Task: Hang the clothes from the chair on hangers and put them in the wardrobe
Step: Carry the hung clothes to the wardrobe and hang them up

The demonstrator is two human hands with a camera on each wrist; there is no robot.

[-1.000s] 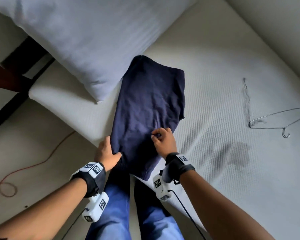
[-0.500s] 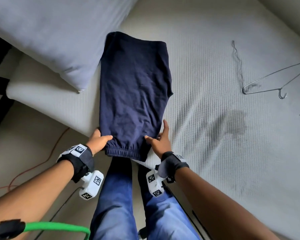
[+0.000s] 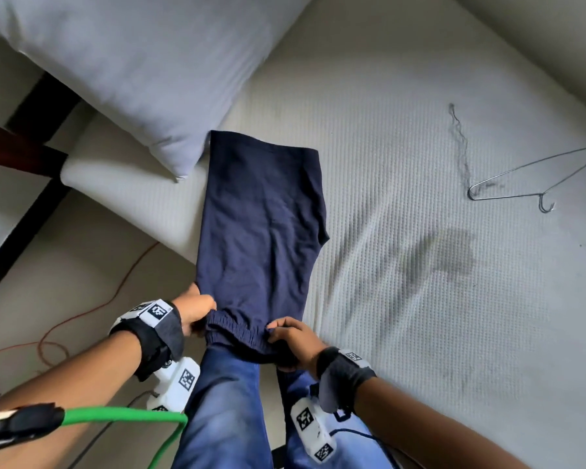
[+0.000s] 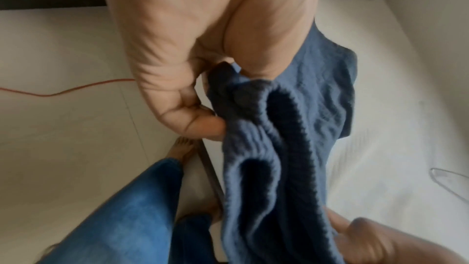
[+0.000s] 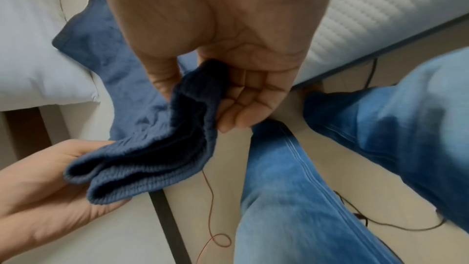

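Note:
Navy blue shorts (image 3: 261,225) lie folded lengthwise on the white mattress (image 3: 420,299), their ribbed elastic waistband (image 3: 237,333) lifted off the bed's corner toward me. My left hand (image 3: 197,308) grips the waistband's left end, thumb over the fabric (image 4: 253,107). My right hand (image 3: 291,336) pinches the waistband's right end between thumb and fingers (image 5: 198,95). A wire hanger (image 3: 528,179) lies flat on the mattress far to the right, out of both hands' reach.
A large white pillow (image 3: 132,62) sits at the mattress's upper left, its corner touching the shorts. An orange cord (image 3: 115,289) runs over the pale floor at left. A green cable (image 3: 122,412) crosses my left forearm. My jeans-clad legs (image 3: 224,411) stand against the bed corner.
Both hands went from pressing flat on the shorts' lower end to gripping the waistband and lifting it off the bed edge. The shorts slid slightly toward me.

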